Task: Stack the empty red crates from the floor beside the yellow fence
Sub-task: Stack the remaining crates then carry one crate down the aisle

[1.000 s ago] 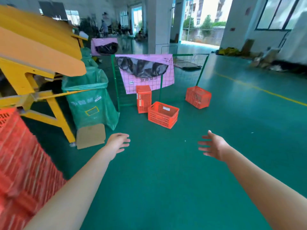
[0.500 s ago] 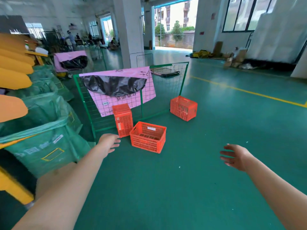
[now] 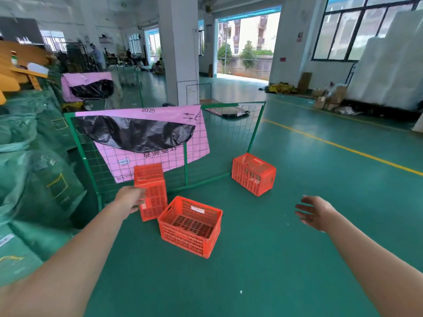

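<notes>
Three empty red crates lie on the green floor. The nearest crate (image 3: 190, 226) sits upright with its opening facing up. A second crate (image 3: 153, 186) stands on end just behind it, against the green wire fence (image 3: 185, 165). The third crate (image 3: 253, 173) lies on its side at the fence's right end. My left hand (image 3: 130, 199) reaches out in front of the standing crate, fingers loose, holding nothing; whether it touches the crate is unclear. My right hand (image 3: 314, 211) is open in the air, right of the nearest crate.
Green sacks (image 3: 29, 161) pile up on the left. A pink sheet with black plastic (image 3: 142, 133) hangs on the fence. Yellow wooden structure (image 3: 16, 67) at far left. A white pillar (image 3: 179, 49) stands behind; a yellow floor line (image 3: 343, 146) runs on the right.
I have walked closer to the crates, which now appear larger and nearer. The red crate stack and most of the yellow structure on the left have left the view. Both hands stay empty.
</notes>
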